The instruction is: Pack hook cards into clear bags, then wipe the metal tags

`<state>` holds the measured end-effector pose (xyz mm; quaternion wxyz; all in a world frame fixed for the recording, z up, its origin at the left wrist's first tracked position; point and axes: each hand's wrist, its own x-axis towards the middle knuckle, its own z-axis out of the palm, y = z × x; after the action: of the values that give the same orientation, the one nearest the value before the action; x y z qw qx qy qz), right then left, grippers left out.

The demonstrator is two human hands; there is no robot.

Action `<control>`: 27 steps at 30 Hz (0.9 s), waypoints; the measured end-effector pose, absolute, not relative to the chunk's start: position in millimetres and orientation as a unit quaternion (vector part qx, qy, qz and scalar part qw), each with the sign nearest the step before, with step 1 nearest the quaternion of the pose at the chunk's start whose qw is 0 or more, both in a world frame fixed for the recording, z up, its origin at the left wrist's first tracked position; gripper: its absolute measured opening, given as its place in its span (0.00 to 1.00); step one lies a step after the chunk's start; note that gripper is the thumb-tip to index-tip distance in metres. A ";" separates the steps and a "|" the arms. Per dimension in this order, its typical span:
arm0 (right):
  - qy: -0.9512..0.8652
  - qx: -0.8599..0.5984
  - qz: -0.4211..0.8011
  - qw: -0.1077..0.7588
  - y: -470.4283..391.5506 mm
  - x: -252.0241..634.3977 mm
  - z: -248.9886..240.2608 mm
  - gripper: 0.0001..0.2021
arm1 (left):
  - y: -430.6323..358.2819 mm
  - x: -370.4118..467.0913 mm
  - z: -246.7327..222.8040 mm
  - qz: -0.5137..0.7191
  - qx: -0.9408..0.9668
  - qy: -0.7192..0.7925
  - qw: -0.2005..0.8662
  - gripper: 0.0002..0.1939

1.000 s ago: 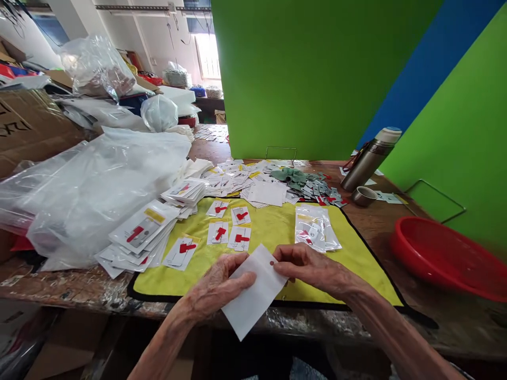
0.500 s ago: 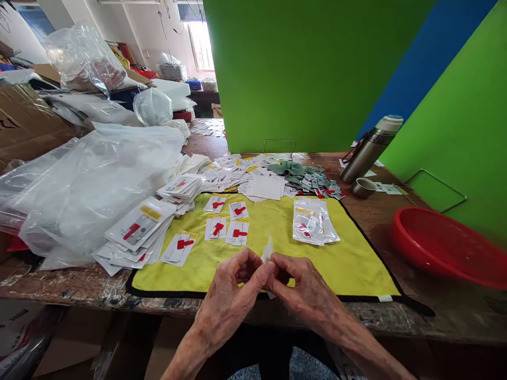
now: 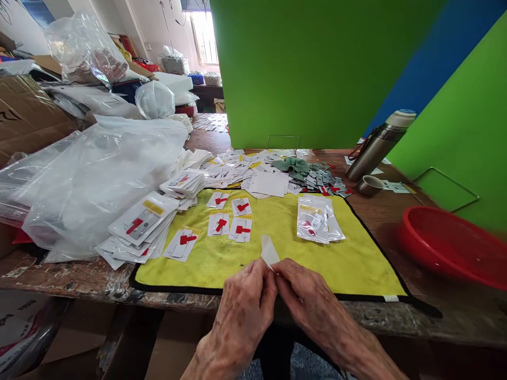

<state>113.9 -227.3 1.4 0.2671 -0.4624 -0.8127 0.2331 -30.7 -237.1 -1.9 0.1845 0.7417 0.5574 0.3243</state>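
Before me, both hands meet over the front part of a yellow cloth [image 3: 214, 269] with black edging. Pinched between my left hand [image 3: 249, 301] and my right hand [image 3: 311, 295] is a small white plastic bag [image 3: 270, 250], its upper end pointing away from me. The fingers hide its lower part. Several small white cards [image 3: 240, 237] with red pieces on them lie on the cloth beyond my left hand. To the right, clear zip bags [image 3: 312, 220] with a card and a red piece inside rest on the cloth.
On the left lie a stack of packed cards [image 3: 138, 224] and a large clear bag [image 3: 106, 174]. Loose cards [image 3: 232, 169] and grey metal parts [image 3: 320, 179] are heaped behind the cloth. A flask [image 3: 374, 150], metal cup [image 3: 370, 186] and red basin [image 3: 451, 243] stand right.
My fingers have shifted on the small white plastic bag, and more of its face now shows. Both hands sit slightly lower. The whole view has shifted a little.
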 end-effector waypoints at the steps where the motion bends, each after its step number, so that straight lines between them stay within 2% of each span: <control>1: -0.820 -0.458 0.219 0.265 -228.5 113.0 -0.6 0.09 | -238.4 -28.8 -3.7 0.323 0.750 0.555 0.159 0.11; 8: -0.814 -0.501 0.042 0.290 -227.1 114.5 -14.7 0.12 | -242.3 -20.7 -10.9 0.347 0.756 0.555 0.013 0.12; 11: -0.798 -0.496 0.193 0.283 -223.3 118.6 -9.7 0.07 | -239.8 -18.2 -10.9 0.364 0.740 0.563 0.050 0.12; 13: -0.781 -0.479 0.314 0.250 -220.3 123.7 -3.9 0.05 | -238.1 -17.5 -9.0 0.370 0.734 0.560 0.102 0.12; 15: -0.758 -0.495 0.364 0.220 -216.3 130.3 1.7 0.04 | -236.4 -18.9 -5.4 0.371 0.725 0.554 0.174 0.12; 18: -0.704 -0.512 0.436 0.229 -209.4 140.2 10.9 0.08 | -231.8 -27.4 1.9 0.397 0.660 0.575 0.275 0.06; 19: -0.678 -0.494 0.487 0.243 -207.7 142.7 14.3 0.09 | -229.6 -31.7 4.3 0.417 0.620 0.589 0.308 0.08; 21: -0.619 -0.437 0.597 0.263 -205.9 145.9 21.0 0.13 | -224.7 -40.2 8.4 0.446 0.528 0.590 0.419 0.23; 22: -0.590 -0.415 0.638 0.268 -205.9 146.8 23.6 0.15 | -222.4 -43.9 9.8 0.447 0.479 0.566 0.501 0.26; 25: -0.533 -0.408 0.689 0.274 -208.6 148.9 26.2 0.17 | -218.6 -49.9 10.7 0.411 0.343 0.438 0.722 0.24; 27: -0.512 -0.412 0.704 0.268 -210.7 151.0 24.2 0.18 | -218.7 -50.2 9.0 0.400 0.293 0.388 0.777 0.21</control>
<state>151.0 -210.7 24.2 0.2679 -0.4123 -0.5119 0.7044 -50.2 -218.7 9.0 0.7769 0.2932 0.3883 0.3996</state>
